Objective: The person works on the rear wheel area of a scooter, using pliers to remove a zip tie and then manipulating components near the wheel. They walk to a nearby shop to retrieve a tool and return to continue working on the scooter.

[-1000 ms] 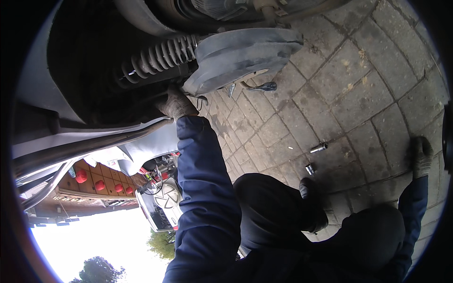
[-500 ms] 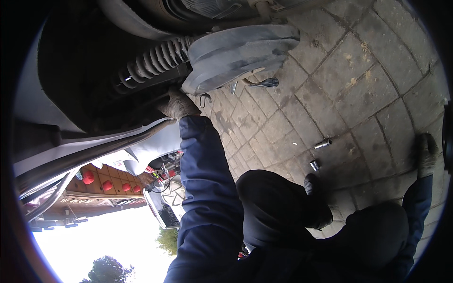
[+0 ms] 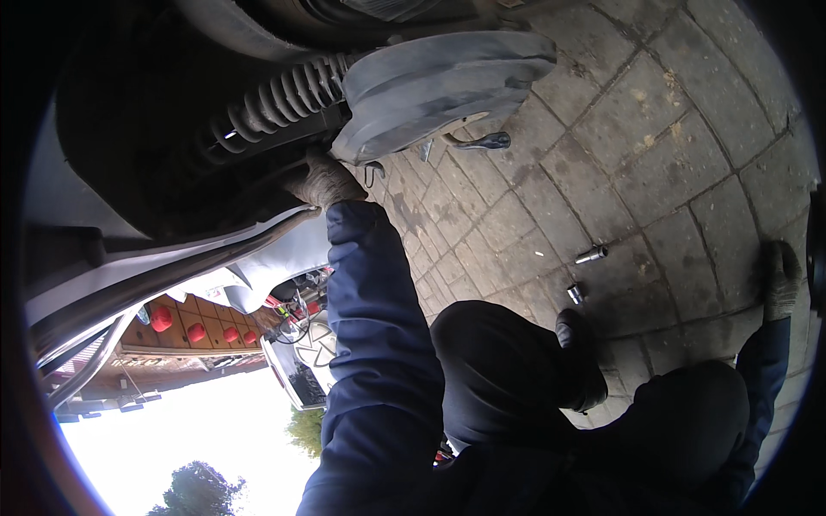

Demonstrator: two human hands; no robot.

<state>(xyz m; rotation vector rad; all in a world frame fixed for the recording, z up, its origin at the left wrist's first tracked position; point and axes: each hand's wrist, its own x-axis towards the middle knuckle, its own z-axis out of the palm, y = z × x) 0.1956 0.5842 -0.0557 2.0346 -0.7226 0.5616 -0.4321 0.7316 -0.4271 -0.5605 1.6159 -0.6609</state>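
Note:
My left hand (image 3: 327, 182), in a worn knit glove, reaches under the body of a scooter, beside the dark plastic casing (image 3: 439, 90). Its fingers go into shadow below the coil spring (image 3: 288, 96), so what they touch is hidden. Far to the right, my gloved right hand (image 3: 781, 279) rests on the paving, its fingers dark but seemingly stretched out, with nothing visible in it. Two short metal sockets, one (image 3: 591, 255) lying longer and one (image 3: 576, 293) stubbier, are on the ground between my hands, near my shoe (image 3: 575, 340).
A bent metal lever (image 3: 482, 140) sticks out below the casing, near a thin dark hook (image 3: 373, 175). A small white stub (image 3: 539, 253) lies on the stone paving (image 3: 671, 155). Past my left arm are a white vehicle (image 3: 292, 370) and red lanterns (image 3: 161, 319).
The view has shifted slightly. My left hand stays under the scooter body and my right hand stays on the paving; the sockets have not been moved.

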